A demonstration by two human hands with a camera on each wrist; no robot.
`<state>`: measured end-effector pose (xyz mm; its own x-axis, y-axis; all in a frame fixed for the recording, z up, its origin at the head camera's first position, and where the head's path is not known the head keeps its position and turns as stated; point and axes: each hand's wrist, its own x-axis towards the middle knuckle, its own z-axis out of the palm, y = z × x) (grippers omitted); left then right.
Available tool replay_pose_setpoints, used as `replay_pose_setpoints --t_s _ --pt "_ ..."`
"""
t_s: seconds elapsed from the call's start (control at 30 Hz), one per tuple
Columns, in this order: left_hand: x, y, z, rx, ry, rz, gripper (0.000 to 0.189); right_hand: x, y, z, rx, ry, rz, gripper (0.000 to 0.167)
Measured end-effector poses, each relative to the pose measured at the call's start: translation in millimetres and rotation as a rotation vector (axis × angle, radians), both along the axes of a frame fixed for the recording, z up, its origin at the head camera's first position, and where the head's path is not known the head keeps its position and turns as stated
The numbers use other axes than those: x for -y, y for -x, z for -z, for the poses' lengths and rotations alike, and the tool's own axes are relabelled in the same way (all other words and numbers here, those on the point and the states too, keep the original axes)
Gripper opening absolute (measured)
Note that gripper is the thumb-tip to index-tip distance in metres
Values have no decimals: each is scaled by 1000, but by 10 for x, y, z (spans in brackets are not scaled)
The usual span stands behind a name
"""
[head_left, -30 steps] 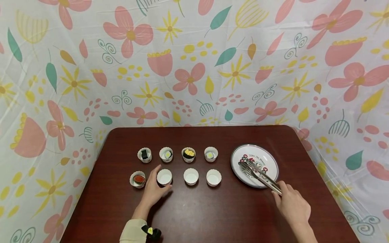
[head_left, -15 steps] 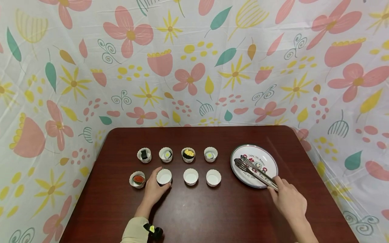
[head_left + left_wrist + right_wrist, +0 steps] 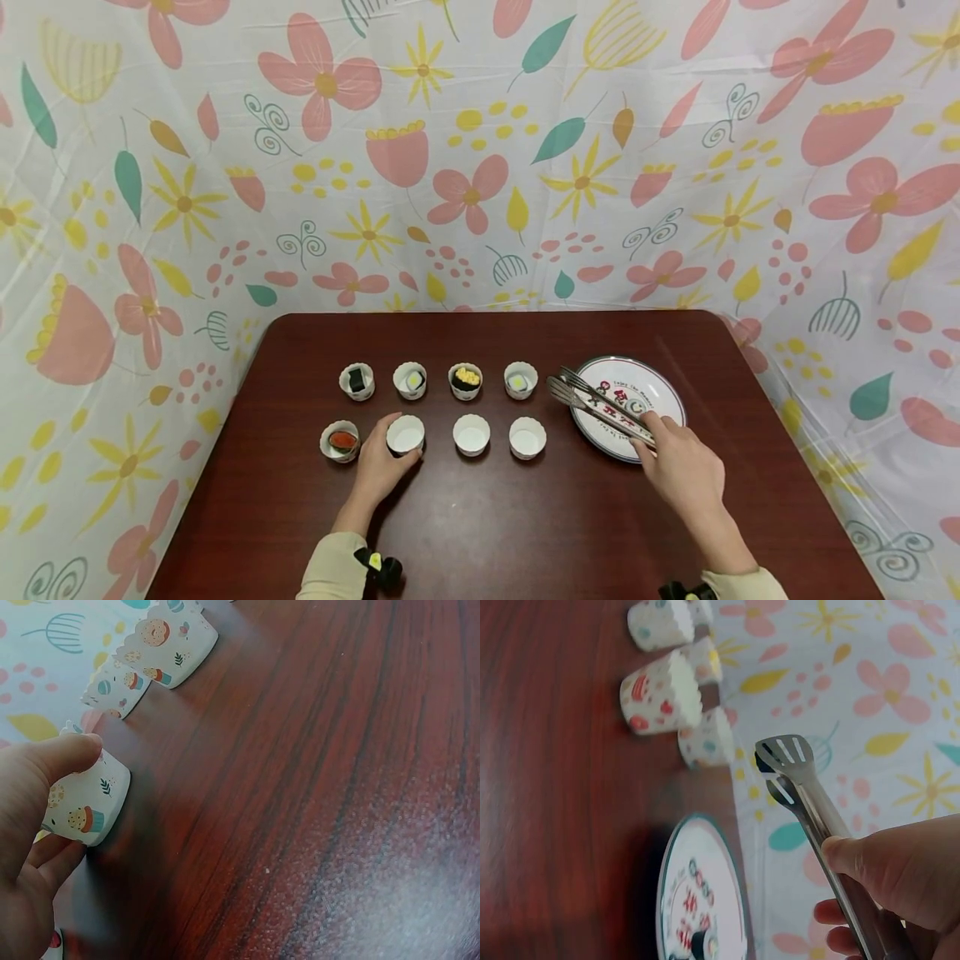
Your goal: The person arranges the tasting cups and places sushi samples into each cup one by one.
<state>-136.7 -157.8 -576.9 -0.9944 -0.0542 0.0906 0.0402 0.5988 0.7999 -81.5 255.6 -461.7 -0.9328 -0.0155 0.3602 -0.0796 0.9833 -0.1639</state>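
With thumb and fingers on either side, my left hand [image 3: 384, 471] grips a white paper baking cup [image 3: 406, 434] in the front row. Cupcake prints show on that cup's side [image 3: 101, 799] in the left wrist view. My right hand [image 3: 684, 465] holds metal tongs [image 3: 600, 407] by their arms. Their slotted heads reach past the left rim of the white plate [image 3: 663, 400], toward the cups. In the right wrist view the heads [image 3: 786, 757] stand a little apart, with a dark patch behind one. A small black-and-white round piece [image 3: 705, 945] shows over the plate there.
Several sushi pieces sit in cups: a black-wrapped one [image 3: 356, 381], yellow-centred rolls [image 3: 413, 381], a corn-topped one [image 3: 467, 379], an orange-topped one [image 3: 343, 442]. Two bare-bottomed cups [image 3: 471, 436] stand right of the left hand. Floral cloth [image 3: 480, 242] hangs behind the dark table [image 3: 480, 533].
My right hand has moved left with the tongs, whose heads have gone from over the plate to beyond its left rim. My left thumb and fingers have closed in on the cup.
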Motion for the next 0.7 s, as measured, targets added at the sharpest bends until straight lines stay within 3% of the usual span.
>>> replay_pose_setpoints --t_s 0.3,0.5,0.7 --pt "6 2 5 12 -8 3 68 309 156 -43 -106 -37 -123 34" --pt "6 -13 -6 25 3 -12 74 542 217 -56 -140 -54 -186 35" --pt "0 -13 -5 13 0 -28 69 779 266 -29 -162 -59 -255 34"
